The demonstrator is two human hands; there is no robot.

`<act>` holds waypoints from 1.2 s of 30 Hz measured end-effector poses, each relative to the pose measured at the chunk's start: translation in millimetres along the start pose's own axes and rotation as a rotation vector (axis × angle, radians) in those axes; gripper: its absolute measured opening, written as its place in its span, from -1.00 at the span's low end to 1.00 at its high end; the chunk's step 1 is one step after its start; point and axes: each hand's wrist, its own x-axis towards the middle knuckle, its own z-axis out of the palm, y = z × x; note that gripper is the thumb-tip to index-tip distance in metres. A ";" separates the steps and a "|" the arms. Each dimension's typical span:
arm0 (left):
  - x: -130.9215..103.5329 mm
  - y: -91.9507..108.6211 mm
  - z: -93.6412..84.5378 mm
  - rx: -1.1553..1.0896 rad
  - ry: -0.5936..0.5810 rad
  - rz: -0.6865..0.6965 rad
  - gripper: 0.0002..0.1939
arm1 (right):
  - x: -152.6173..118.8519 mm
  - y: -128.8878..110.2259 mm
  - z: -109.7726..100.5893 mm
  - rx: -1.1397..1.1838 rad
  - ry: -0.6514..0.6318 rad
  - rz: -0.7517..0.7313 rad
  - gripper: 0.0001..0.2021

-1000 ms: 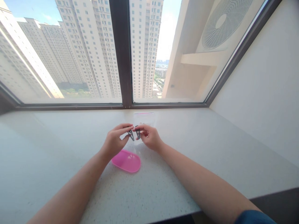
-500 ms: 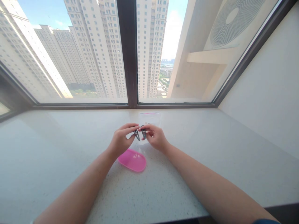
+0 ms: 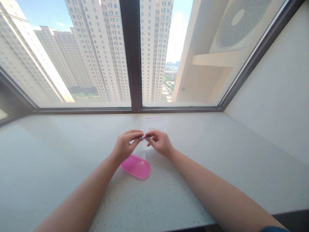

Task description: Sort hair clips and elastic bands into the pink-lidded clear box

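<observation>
Between the thumb and fingers of my left hand (image 3: 125, 144) is a small dark hair clip (image 3: 140, 137), mostly covered by the fingertips. My right hand (image 3: 160, 142) pinches a second dark hair clip (image 3: 148, 137) close beside it. The fingertips of both hands almost meet above the counter. A pink oval tray (image 3: 137, 167) lies just below my left hand, its left end partly hidden by the wrist. Behind the hands lies a clear zip bag (image 3: 154, 122) with a pink strip along its top; small contents in it are too faint to name.
The pale speckled counter (image 3: 229, 161) runs up to a dark-framed window (image 3: 136, 64). A white wall (image 3: 275, 90) closes off the right side. The counter's front edge (image 3: 193, 227) shows at the bottom. Tall buildings stand outside.
Both hair clips, which hung down in view from my fingers, are now tipped flatter and mostly hidden by the fingertips. My thumbs have risen toward the fingers; the hands stay in place.
</observation>
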 end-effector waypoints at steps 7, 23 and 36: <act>-3.2 5.0 -1.7 -0.007 -0.110 -0.160 -0.71 | -2.4 -5.2 -2.0 -0.074 -0.061 0.113 -0.77; -0.9 8.0 2.6 -0.366 -0.232 -0.418 -0.68 | -2.0 -10.9 -2.4 -0.052 -0.075 0.107 -0.70; 1.0 6.7 1.7 -0.593 -0.302 -0.465 -0.70 | -2.3 -10.4 -2.4 -0.062 -0.081 0.096 -0.72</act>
